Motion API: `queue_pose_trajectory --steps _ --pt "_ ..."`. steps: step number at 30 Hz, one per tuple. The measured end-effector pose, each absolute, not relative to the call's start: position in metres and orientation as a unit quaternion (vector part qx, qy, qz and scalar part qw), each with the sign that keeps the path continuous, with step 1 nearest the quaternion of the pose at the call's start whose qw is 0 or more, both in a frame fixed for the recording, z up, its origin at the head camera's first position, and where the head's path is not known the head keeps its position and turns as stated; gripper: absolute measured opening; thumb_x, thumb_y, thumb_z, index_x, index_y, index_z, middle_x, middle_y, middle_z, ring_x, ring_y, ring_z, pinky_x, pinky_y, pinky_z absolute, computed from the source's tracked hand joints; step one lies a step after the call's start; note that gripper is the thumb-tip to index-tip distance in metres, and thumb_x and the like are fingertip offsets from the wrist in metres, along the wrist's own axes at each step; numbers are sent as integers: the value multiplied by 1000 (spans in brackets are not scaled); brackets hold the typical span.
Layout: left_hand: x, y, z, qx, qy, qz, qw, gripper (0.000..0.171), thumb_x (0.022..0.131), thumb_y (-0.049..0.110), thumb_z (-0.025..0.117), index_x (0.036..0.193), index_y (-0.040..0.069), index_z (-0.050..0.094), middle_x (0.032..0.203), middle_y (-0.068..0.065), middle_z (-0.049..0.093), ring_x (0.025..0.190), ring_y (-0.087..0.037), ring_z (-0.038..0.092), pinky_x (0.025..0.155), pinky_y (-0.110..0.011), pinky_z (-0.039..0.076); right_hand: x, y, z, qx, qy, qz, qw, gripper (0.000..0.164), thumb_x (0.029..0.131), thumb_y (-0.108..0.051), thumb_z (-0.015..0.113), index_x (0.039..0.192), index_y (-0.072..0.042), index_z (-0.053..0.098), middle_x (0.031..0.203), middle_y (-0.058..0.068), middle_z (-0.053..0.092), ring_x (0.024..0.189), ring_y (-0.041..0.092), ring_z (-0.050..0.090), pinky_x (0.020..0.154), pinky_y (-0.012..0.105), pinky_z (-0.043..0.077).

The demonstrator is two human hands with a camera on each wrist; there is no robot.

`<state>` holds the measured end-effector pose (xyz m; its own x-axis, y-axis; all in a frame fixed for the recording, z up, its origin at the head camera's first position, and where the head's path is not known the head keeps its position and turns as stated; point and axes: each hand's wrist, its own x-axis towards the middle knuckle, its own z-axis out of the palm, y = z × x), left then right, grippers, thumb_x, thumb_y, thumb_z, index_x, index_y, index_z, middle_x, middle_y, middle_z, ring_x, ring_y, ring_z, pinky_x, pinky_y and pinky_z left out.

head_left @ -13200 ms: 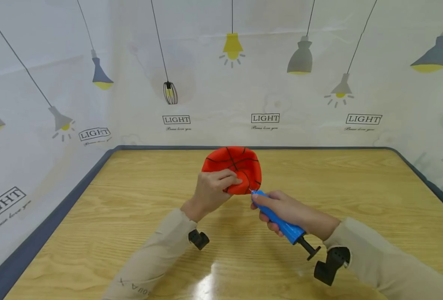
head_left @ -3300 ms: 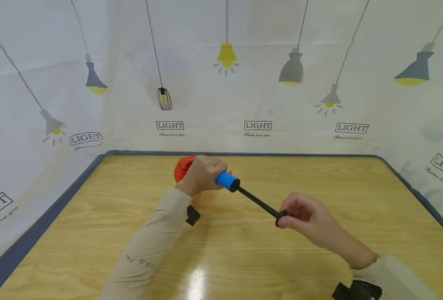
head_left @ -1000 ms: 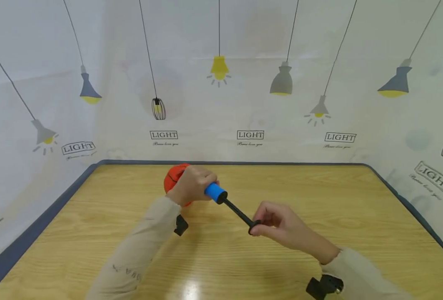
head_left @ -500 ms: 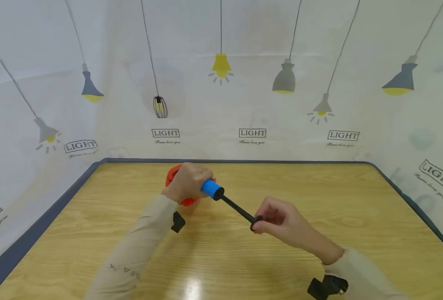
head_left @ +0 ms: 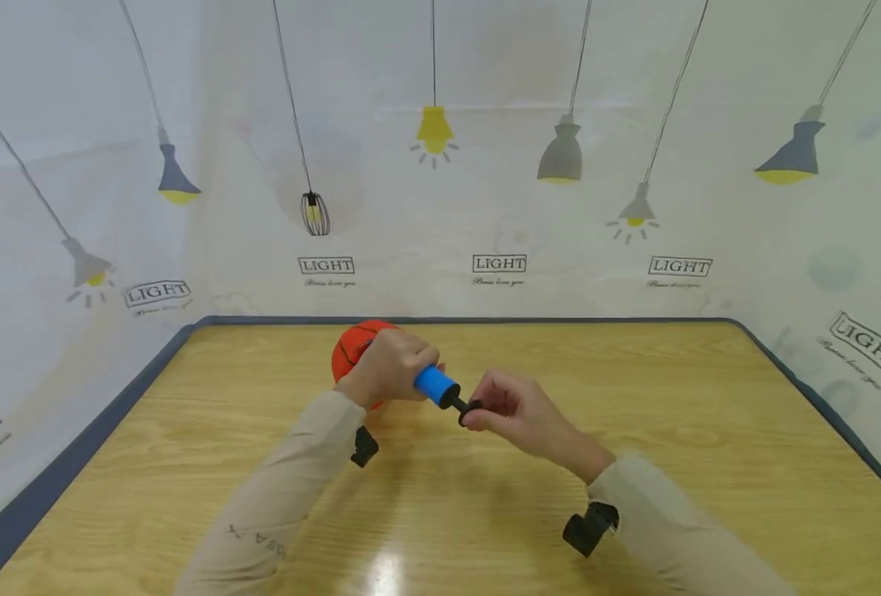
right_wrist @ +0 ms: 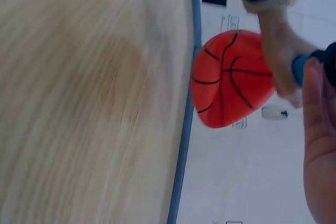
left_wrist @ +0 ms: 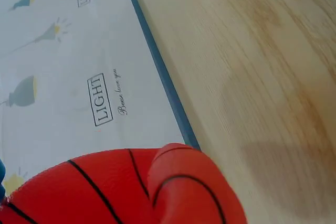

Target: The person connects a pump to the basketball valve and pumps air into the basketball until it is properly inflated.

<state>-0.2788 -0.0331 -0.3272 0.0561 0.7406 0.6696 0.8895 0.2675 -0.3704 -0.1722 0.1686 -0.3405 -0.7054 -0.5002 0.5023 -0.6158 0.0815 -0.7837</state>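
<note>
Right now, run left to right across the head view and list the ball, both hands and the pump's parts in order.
Red ball, left hand, blue pump barrel, black pump handle, right hand.

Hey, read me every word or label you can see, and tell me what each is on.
"LIGHT": boxed, repeated across the white backdrop.
"love you": script under those boxes; its first word is unclear.
Left sleeve: dark letters, too blurred to read.
Ball and pump: nothing readable.
</note>
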Motion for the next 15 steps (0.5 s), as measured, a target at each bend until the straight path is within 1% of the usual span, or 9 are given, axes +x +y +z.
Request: queue_pose_trajectory --steps 2,4,6,9,12,15 --pt "-280 -35 -327 -595 -688 -89 406 24 64 17 69 58 11 47 48 4 45 39 -7 43 40 -18 36 -163 172 -339 362 -736 570 47 8 81 2 57 87 -1 53 79 11 61 67 14 61 59 34 51" --pt "-282 -39 -328 -590 -695 -90 400 24 64 16 69 58 11 47 48 4 47 39 -7 44 40 -17 37 -152 179 -337 360 -736 571 47 8 81 1 58 87 -2 54 78 9 61 67 13 61 57 33 51" --pt "-285 -44 -328 -581 -704 -94 398 25 63 15 70 56 11 46 47 4 46 38 -7 42 39 -18 36 -141 188 -335 369 -730 573 48 8 81 1 58 87 -2 54 78 9 60 66 12 60 55 30 50" --pt "-286 -49 -328 -575 -706 -92 402 27 61 15 70 56 12 44 46 4 44 37 -7 40 37 -19 34 -132 198 -336 410 -714 565 56 10 80 5 57 87 0 53 77 11 58 66 12 59 51 28 49" --pt "-282 -45 -327 -583 -704 -85 397 24 63 16 69 57 11 46 48 4 46 39 -7 43 39 -20 37 -137 199 -341 437 -708 552 57 12 79 7 57 86 0 52 78 13 57 68 12 59 52 28 49" --pt "-274 -32 -326 -595 -697 -74 393 22 64 18 69 59 11 48 50 4 48 41 -7 45 42 -20 40 -153 192 -345 452 -711 534 65 12 78 7 58 86 -1 52 78 12 57 68 13 59 54 29 50"
